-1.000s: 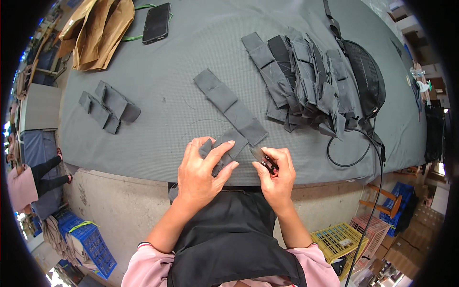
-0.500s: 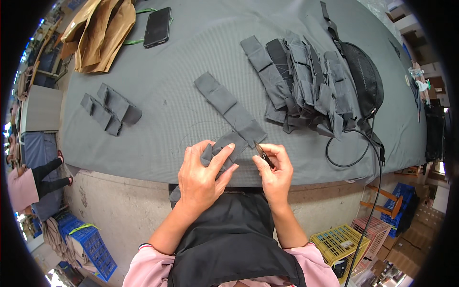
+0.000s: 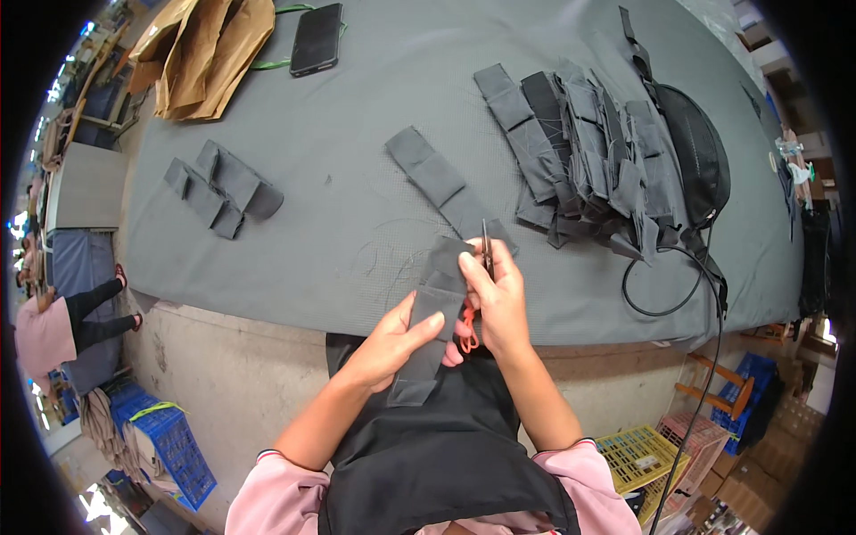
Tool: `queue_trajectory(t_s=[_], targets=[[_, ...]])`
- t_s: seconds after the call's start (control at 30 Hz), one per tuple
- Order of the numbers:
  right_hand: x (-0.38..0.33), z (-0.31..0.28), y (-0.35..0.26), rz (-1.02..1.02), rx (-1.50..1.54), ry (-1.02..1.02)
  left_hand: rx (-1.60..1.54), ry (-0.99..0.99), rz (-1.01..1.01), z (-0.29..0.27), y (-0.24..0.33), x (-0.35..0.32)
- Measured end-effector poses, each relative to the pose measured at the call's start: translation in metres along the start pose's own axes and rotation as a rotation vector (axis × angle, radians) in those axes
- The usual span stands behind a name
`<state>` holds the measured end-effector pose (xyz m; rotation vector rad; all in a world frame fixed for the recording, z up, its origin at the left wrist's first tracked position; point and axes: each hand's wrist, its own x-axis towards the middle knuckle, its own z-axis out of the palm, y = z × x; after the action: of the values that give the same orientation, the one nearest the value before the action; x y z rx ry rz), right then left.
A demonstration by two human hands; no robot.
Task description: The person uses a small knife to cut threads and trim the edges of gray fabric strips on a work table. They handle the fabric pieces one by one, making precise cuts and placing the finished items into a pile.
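Observation:
A grey fabric strip with folded, stitched sections (image 3: 439, 308) lies across my left hand (image 3: 390, 346), closed on it with the thumb on top. My right hand (image 3: 499, 290) is closed around small dark thread snips (image 3: 487, 252), blades pointing away from me. Its thumb and fingertips are also at the strip's far end. A looped red cord (image 3: 468, 328) hangs below the right hand. Just beyond my hands another grey strip (image 3: 437, 178) lies flat on the grey-covered table (image 3: 357, 98), its near end partly behind my right hand.
A heap of grey strips (image 3: 580, 143) lies right of centre, beside a black pouch (image 3: 691, 152) and a black cable (image 3: 629, 294). Two folded grey pieces (image 3: 223, 189) are at left. A paper bag (image 3: 201, 62) and phone (image 3: 316, 40) lie far left. Loose threads lie mid-table.
The strip has been drawn toward me and now stretches lengthwise between my hands. My right hand has moved left to the strip's far end, turning the snips' blades upward in view.

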<state>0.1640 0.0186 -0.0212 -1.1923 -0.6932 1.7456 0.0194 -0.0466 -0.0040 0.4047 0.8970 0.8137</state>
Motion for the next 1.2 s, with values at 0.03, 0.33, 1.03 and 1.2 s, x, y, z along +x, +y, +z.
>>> queue_trajectory(t_s=[0.03,0.33,1.03,1.2], targets=[[-0.006,0.001,-0.002,-0.143,-0.127,0.023,-0.021,0.058,0.006,0.003,0.001,0.0],[-0.031,-0.025,-0.003,-0.76,-0.988,-0.059,-0.02,0.173,0.056,0.008,0.004,0.002],[-0.024,-0.019,-0.003,-0.813,-0.989,-0.077,0.001,0.133,0.107,0.01,0.005,0.004],[-0.023,-0.006,-0.007,-0.756,-0.976,-0.115,0.055,0.137,0.174,0.011,0.001,0.006]])
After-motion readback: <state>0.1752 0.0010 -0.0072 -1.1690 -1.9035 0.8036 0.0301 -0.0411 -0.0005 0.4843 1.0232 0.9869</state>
